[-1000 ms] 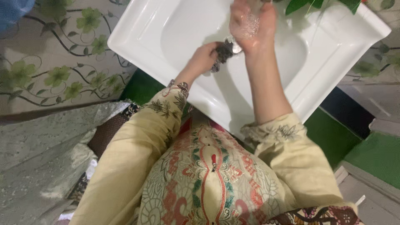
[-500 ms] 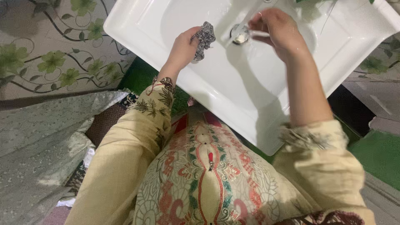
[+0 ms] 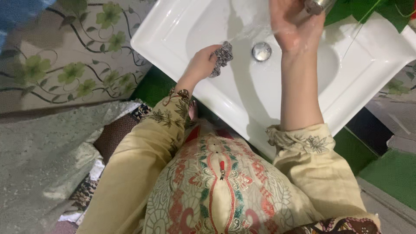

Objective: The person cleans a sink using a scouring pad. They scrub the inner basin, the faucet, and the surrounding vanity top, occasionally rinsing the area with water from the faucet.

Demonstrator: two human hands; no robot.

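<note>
Since half a second ago, the right hand point(image 3: 297, 28) has lifted off the drain point(image 3: 261, 51) toward the tap point(image 3: 318, 5), and the left hand point(image 3: 201, 64) has slid down to the basin's near slope. Its grip is closed tight on a small patterned scrubber point(image 3: 222, 57). Right grip is loose and wet, holding nothing I can see. I'd say keep the scrubber low inside the white sink point(image 3: 173, 30) so splashes stay in.
</note>
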